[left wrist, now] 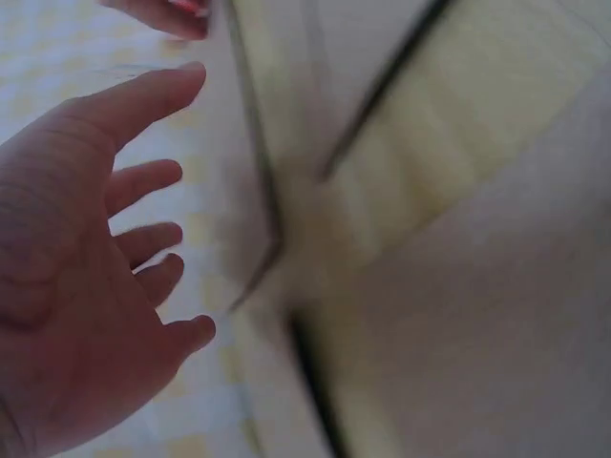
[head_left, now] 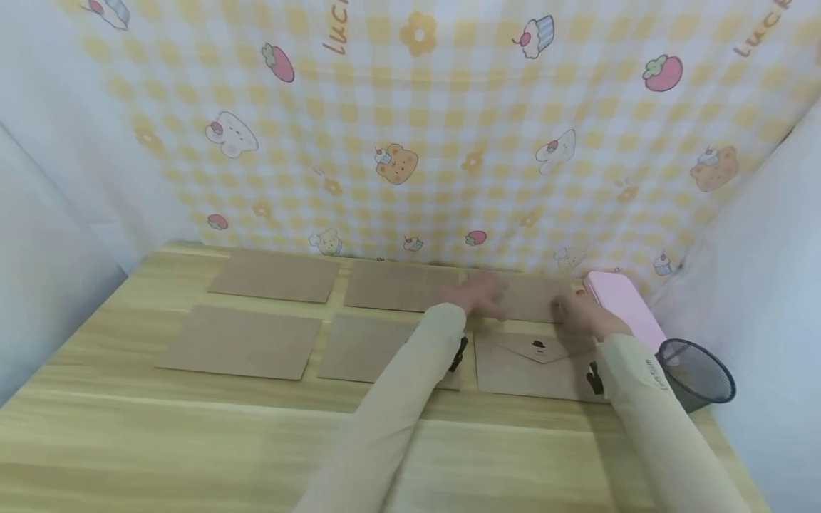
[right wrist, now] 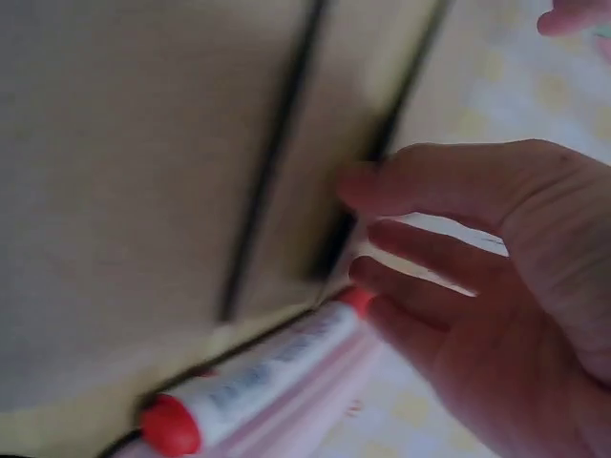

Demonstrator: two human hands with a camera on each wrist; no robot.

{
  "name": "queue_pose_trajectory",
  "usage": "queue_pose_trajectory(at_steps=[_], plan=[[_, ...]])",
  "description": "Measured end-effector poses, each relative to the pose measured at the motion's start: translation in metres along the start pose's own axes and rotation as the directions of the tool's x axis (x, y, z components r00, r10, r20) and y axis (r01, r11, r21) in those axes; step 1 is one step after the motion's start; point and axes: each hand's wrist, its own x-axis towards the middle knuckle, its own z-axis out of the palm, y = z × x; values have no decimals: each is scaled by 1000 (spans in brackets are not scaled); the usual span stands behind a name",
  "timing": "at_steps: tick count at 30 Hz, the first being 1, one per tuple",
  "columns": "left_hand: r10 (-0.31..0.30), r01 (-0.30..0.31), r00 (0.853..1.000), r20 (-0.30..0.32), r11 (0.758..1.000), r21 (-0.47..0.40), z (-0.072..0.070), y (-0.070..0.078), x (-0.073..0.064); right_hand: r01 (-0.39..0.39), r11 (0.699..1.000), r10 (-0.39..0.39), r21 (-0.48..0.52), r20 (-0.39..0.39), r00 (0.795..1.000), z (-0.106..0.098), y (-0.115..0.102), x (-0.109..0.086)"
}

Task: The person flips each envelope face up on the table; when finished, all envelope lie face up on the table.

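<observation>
Kraft-brown envelopes lie flat in two rows on the wooden table. My left hand (head_left: 477, 293) hovers over the left part of the back-right envelope (head_left: 529, 296), fingers spread; in the left wrist view its palm (left wrist: 86, 248) holds nothing. At that envelope's right end is my right hand (head_left: 584, 313), its fingers loosely bent and nothing seen between them. In the right wrist view, its thumb (right wrist: 430, 181) overlaps an envelope edge, and its fingertips are close by a white tube with red ends (right wrist: 267, 377). The front-right envelope (head_left: 526, 367) shows a pointed flap with a small hat print.
A pink case (head_left: 625, 310) lies at the right, with a black mesh pen holder (head_left: 695, 374) in front of it. Other plain envelopes include the back-left (head_left: 276, 276), front-left (head_left: 240, 342), back-middle (head_left: 398, 285) and front-middle (head_left: 365, 348). Behind hangs a yellow checked cloth (head_left: 436, 142).
</observation>
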Motion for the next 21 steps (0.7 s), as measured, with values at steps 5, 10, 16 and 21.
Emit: queue_pose_trajectory(at_steps=[5,10,16,21], plan=[[-122,122,993,-1,992,39,15,-2,6,11,999,-12,-32,-56,998,10,4,5],[-101,103,994,-44,993,50,21,-5,9,13,999,-16,-43,-72,997,13,8,7],[-34,22,995,-97,992,-126,19,-13,10,-14,999,18,42,-82,997,8,14,3],[-114,39,967,-229,951,-308,14,-21,12,-89,982,126,168,-227,966,3,15,-8]])
